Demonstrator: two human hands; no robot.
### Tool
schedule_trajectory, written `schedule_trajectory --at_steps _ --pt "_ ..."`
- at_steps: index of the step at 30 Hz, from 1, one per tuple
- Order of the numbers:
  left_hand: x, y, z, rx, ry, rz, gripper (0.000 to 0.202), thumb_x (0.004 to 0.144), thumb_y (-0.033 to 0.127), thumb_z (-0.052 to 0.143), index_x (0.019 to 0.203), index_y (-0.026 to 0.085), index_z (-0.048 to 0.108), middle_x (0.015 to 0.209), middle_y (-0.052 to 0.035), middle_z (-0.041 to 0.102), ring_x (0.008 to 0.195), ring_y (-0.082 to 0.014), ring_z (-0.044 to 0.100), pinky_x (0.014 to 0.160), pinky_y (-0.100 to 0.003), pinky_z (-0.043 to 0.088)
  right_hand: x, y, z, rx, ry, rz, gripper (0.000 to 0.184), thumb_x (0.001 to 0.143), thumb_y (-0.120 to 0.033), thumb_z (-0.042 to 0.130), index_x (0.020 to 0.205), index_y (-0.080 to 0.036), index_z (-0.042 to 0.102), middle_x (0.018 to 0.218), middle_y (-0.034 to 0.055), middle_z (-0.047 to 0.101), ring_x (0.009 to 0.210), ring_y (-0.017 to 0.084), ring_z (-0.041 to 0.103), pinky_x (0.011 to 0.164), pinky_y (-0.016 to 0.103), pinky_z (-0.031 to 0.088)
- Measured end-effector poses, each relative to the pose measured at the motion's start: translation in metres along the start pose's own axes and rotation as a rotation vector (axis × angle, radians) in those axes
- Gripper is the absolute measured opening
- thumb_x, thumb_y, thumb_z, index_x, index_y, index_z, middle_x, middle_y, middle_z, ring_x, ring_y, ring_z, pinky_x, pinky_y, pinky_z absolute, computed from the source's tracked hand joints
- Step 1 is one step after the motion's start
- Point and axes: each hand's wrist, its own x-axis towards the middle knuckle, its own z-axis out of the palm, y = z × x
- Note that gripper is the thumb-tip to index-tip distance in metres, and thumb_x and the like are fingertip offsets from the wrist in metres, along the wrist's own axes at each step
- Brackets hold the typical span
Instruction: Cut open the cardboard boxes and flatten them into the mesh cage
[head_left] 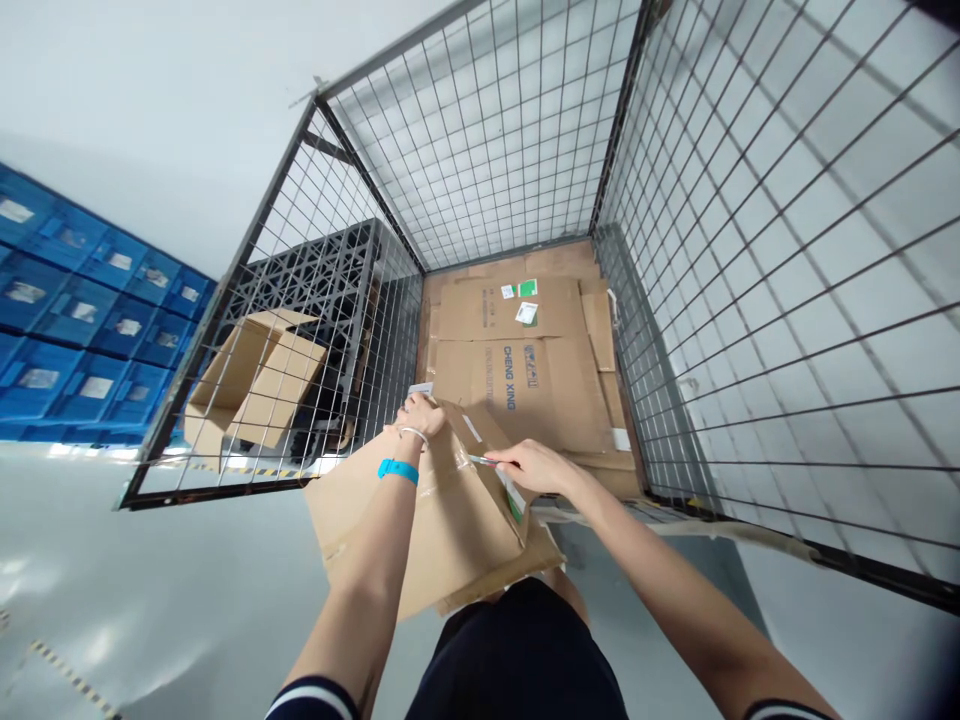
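My left hand [421,415] grips the far top edge of a cardboard box [457,520] that rests against my legs at the open side of a wire cage. A blue band and a thin bracelet sit on that wrist. My right hand [534,467] is closed on a small thin tool [482,460], its tip lying on the box's taped seam. Clear tape and a white-green label show on the box.
The wire mesh cage [750,250] surrounds flattened cardboard sheets [525,370] on its floor. Left of it, outside the mesh, stand an open cardboard box [251,385] on a black pallet [322,270] and stacked blue crates [82,310]. The floor is grey.
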Motion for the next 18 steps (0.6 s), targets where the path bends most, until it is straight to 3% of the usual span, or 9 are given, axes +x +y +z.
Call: schedule_trajectory --at_steps 5,9,13,18 --pt "0.005 -0.007 0.006 -0.019 0.016 0.032 0.048 0.071 0.037 0.053 0.118 0.026 0.047 0.137 -0.0107 0.048 0.130 -0.0388 0.034 0.102 -0.063 0.026 -0.011 -0.004 -0.017 -0.002 -0.085 -0.030 0.036 0.084 -0.028 0.046 0.108 -0.034 0.072 0.080 -0.0013 0.074 0.065 0.017 0.064 0.064 0.026 0.042" --pt "0.004 -0.005 0.004 -0.001 -0.004 0.043 0.046 0.074 0.037 0.050 0.118 0.024 0.048 0.139 -0.0114 0.047 0.130 -0.0401 0.034 0.101 -0.066 0.025 -0.022 -0.008 -0.014 0.090 -0.133 0.030 0.026 0.081 -0.032 0.051 0.090 -0.034 0.076 0.075 -0.0030 0.074 0.068 0.017 0.064 0.067 0.026 0.044" --pt "0.005 -0.003 -0.001 0.014 -0.027 0.041 0.048 0.073 0.039 0.050 0.119 0.024 0.049 0.140 -0.0125 0.046 0.130 -0.0407 0.035 0.101 -0.065 0.027 -0.031 -0.007 -0.004 0.124 -0.100 0.068 0.032 0.084 -0.033 0.048 0.103 -0.036 0.073 0.094 -0.0017 0.074 0.082 0.020 0.067 0.073 0.029 0.047" --pt "0.014 -0.004 -0.002 0.043 -0.076 0.047 0.057 0.064 0.041 0.061 0.117 0.024 0.051 0.139 -0.0126 0.048 0.129 -0.0420 0.038 0.101 -0.062 0.029 -0.030 0.004 -0.009 0.099 0.001 0.127 0.036 0.089 -0.033 0.044 0.116 -0.033 0.068 0.111 0.0005 0.070 0.097 0.024 0.066 0.084 0.035 0.049"
